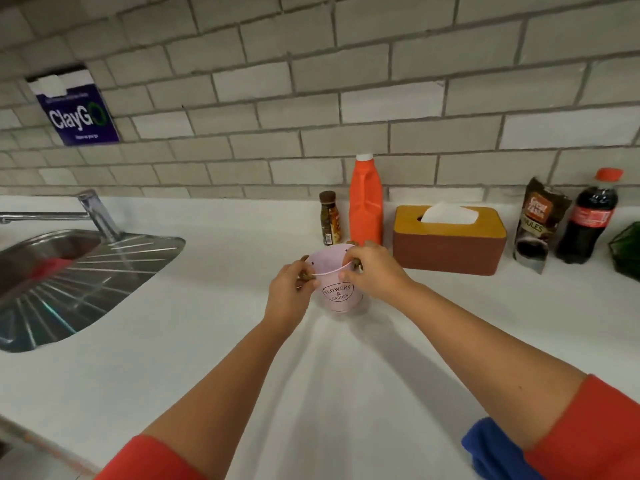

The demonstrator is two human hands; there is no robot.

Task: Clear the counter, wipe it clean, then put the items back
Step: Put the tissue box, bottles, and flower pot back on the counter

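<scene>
A small pink metal bucket [337, 292] marked "Flowers & Garden" stands on the white counter [221, 341] in the middle. My left hand [289, 289] grips its left rim and handle end. My right hand [370, 270] grips the right rim, fingers curled over the thin handle. Behind the bucket, along the wall, stand a small brown bottle [329, 218], an orange bottle [366, 199] with a white cap, a tissue box [448, 239] with a yellow lid, a dark pouch [538, 223] and a cola bottle [590, 220]. A blue cloth [491, 448] lies at the near right, partly under my right arm.
A steel sink [45, 258] with a drainboard [104, 275] and tap [93, 209] fills the left side; something red lies in the basin. A green object [627, 251] shows at the right edge. A blue "ClayGo" sign [78, 114] hangs on the tiled wall.
</scene>
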